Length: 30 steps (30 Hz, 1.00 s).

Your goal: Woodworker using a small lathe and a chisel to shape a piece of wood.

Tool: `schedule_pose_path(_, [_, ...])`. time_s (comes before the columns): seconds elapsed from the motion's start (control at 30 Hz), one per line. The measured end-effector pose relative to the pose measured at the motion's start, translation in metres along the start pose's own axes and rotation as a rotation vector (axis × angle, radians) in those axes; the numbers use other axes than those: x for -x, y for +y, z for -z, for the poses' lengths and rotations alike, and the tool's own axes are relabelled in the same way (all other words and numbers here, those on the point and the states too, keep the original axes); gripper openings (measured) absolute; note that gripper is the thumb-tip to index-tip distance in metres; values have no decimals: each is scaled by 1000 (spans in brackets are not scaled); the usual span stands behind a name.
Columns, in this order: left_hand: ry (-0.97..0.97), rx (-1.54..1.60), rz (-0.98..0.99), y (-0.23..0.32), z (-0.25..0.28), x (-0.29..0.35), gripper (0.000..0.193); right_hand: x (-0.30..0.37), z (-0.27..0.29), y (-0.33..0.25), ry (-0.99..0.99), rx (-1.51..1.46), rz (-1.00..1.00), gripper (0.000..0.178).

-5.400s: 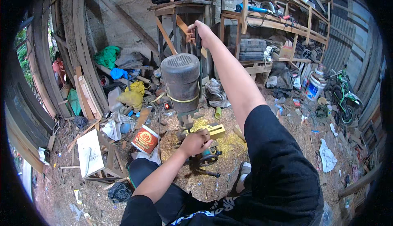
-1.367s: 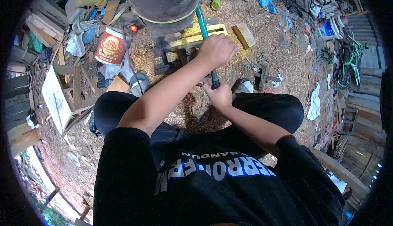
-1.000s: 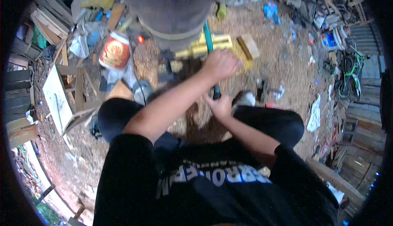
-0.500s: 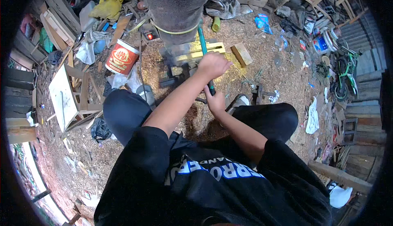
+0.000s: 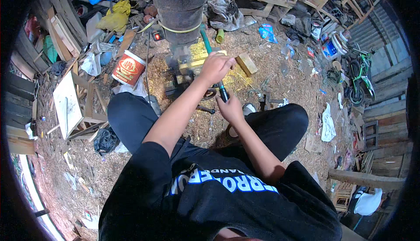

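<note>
A long green bar (image 5: 205, 40) with a black grip (image 5: 223, 93) runs from beside a large grey drum-shaped machine housing (image 5: 179, 11) back toward me. My left hand (image 5: 216, 68) is closed over the bar's middle, fingers pointing right. Nearer to me, my right hand (image 5: 230, 108) wraps round the black grip. Under the housing is a yellow-topped metal part (image 5: 202, 62), dusted with sawdust and partly hidden by my left hand and forearm. Below it, a handwheel with a crank handle (image 5: 205, 109) shows between my forearms. To the right lies a wooden block (image 5: 246, 64).
Sawdust and scraps cover the ground (image 5: 271, 83). On the left stand a red-and-white bucket (image 5: 129, 68) and a tilted white-topped wooden frame (image 5: 67, 104). A cable (image 5: 148, 72) hangs near a small red light (image 5: 157, 36). A green bicycle (image 5: 361, 77) leans at the right wall.
My view has shifted, so the machine, block and bicycle sit further left in the picture. Both hands keep their hold on the bar. More of the crank handle shows now.
</note>
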<state>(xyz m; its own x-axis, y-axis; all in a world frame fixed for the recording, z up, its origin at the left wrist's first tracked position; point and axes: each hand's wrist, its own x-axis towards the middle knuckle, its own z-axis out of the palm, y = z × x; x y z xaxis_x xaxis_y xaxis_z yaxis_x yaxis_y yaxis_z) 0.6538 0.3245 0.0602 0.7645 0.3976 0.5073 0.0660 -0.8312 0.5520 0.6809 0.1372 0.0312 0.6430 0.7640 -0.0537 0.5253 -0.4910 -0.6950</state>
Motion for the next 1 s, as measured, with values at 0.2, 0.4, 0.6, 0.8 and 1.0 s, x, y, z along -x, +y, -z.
schedule_pose_path(0.2, [194, 261, -125, 24, 27, 16, 44, 32, 69, -57, 48, -239, 164, 45])
schedule_pose_path(0.4, [217, 369, -48, 54, 75, -2, 51, 10, 119, -128, 284, -460, 725, 32])
schedule_pose_path(0.6, [196, 470, 25, 93, 157, 12, 63, -47, 151, -182, 199, -820, 735, 16])
schedule_pose_path(0.8, [61, 402, 10, 99, 215, 38, 98, -121, 174, -238, 178, -1022, 933, 21])
schedule_pose_path(1.0, [18, 352, -6, 107, 252, 45, 98, -160, 155, -236, 97, -951, 863, 30])
